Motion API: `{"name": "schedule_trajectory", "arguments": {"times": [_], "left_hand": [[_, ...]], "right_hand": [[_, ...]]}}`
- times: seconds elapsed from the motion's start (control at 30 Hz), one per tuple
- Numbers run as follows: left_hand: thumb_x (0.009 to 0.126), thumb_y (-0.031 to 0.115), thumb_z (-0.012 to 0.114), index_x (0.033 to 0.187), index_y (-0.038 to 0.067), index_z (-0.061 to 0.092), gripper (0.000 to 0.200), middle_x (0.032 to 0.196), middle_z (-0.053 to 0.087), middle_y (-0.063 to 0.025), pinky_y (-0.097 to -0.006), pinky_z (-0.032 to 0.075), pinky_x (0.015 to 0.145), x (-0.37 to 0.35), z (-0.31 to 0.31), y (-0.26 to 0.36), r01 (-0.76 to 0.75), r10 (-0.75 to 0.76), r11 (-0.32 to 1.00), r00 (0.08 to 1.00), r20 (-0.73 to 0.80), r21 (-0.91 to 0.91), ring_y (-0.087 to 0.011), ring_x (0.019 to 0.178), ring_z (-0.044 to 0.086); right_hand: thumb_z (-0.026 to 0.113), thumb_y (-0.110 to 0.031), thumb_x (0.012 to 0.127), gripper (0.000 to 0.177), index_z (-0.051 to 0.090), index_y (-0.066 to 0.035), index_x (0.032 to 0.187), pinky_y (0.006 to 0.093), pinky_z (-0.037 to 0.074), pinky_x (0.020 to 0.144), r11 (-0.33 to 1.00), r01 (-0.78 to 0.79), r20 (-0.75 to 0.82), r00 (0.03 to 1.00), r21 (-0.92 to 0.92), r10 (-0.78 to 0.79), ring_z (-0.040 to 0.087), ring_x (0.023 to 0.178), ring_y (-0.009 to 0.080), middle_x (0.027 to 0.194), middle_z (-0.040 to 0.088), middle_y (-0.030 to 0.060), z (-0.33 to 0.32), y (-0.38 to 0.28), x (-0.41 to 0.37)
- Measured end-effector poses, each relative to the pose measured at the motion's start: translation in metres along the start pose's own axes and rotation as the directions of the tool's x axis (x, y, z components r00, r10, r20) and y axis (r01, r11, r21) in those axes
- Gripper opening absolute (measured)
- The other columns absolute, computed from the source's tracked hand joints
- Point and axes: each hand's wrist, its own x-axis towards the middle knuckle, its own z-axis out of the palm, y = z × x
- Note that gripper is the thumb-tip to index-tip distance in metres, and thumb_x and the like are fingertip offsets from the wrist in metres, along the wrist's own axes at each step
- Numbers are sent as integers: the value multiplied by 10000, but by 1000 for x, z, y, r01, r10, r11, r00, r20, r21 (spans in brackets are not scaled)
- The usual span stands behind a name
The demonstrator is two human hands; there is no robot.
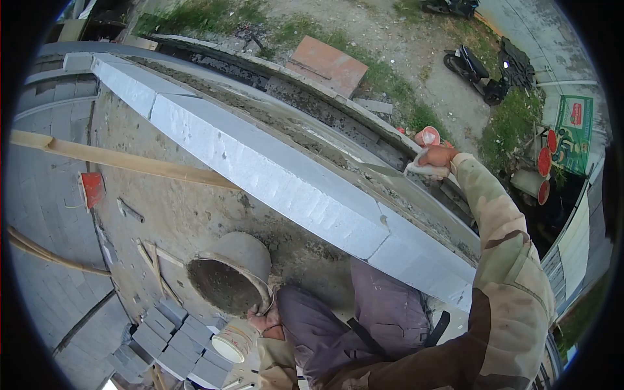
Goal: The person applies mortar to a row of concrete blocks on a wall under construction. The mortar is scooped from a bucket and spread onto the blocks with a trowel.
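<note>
My right hand (437,160) reaches over the far side of the block wall, closed round the whitish handle of a flat tool (385,170) whose thin blade points left over the mortar-streaked ledge. Lower down, my left hand (266,322) is closed between the rim of a grey bucket (250,250) and a small white pail (232,342); what its fingers grip is too small to make out. The bucket lies tilted, its dark mouth facing down and left. Pale grey blocks (260,175) form a long low wall running diagonally past my knees.
A wooden plank (123,158) meets the wall from the left. Near it are a red container (92,189) and crossed sticks (156,263). Grey blocks (185,344) are stacked at lower left. Below, outside, stand a motorcycle (474,75) and a pinkish-white bucket (428,136).
</note>
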Motion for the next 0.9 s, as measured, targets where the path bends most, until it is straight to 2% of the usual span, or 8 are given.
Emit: {"name": "schedule_trajectory", "arguments": {"times": [0.1,0.27,0.37,0.47,0.53,0.6,0.63,0.9], "left_hand": [[732,46,552,1336,-54,532,612,1377,561,-241,-704,412,1082,6,-13,-4,27,-29,1000,985,173,9,-479,1293,509],[769,-9,564,1053,-61,609,293,1057,643,-217,-629,446,1078,40,-43,4,0,14,998,969,246,-56,-418,1034,625],[756,-49,567,936,-61,607,185,897,618,-168,-596,506,1009,34,-40,15,73,-38,992,949,312,-104,-383,904,635],[735,-93,564,1074,-37,600,345,936,628,-123,-442,570,869,-10,-32,38,-249,181,953,924,338,170,-301,907,644],[676,-107,578,1351,11,554,686,1171,627,-140,-367,493,962,-9,-44,47,-568,324,584,818,474,581,-290,1057,620],[701,-105,551,1480,54,474,799,1396,562,-203,-365,363,1123,-67,-15,69,-770,188,269,631,752,579,-338,1358,488],[698,-113,540,1512,74,448,839,1512,473,-219,-379,252,1204,-54,-19,69,-862,170,44,505,846,505,-360,1497,314],[668,-132,553,1553,129,414,934,1550,450,-179,-368,212,1227,-40,17,107,-757,-10,308,604,797,577,-346,1548,184]], "right_hand": [[735,-265,830,479,644,7,1214,398,542,861,993,32,-106,993,-115,-45,676,970,301,1018,678,172,-5,35,-46],[723,-104,851,455,595,-53,1284,302,497,612,943,313,-414,848,-110,-330,601,694,132,985,646,50,-7,49,-155],[712,-57,847,485,555,-50,1306,322,505,663,915,403,-223,894,22,-388,619,743,165,994,647,32,55,-80,-291],[713,-101,866,387,589,-31,1226,356,507,688,806,548,-31,823,-224,-567,630,760,187,950,664,75,125,-155,-351],[716,-177,876,332,624,-26,1157,406,512,694,372,638,178,630,-675,-756,669,763,256,888,667,129,185,-195,-369],[699,-240,885,302,653,-37,1104,435,522,693,-43,550,343,457,-834,-821,685,781,326,861,655,166,255,-215,-360],[703,-253,874,317,648,-80,1133,469,517,727,-92,451,357,549,-888,-756,666,821,387,939,693,142,289,-221,-349],[667,-177,831,154,729,-51,893,435,558,627,-369,188,413,486,-910,-770,728,794,304,867,707,159,445,-228,-219]]}}
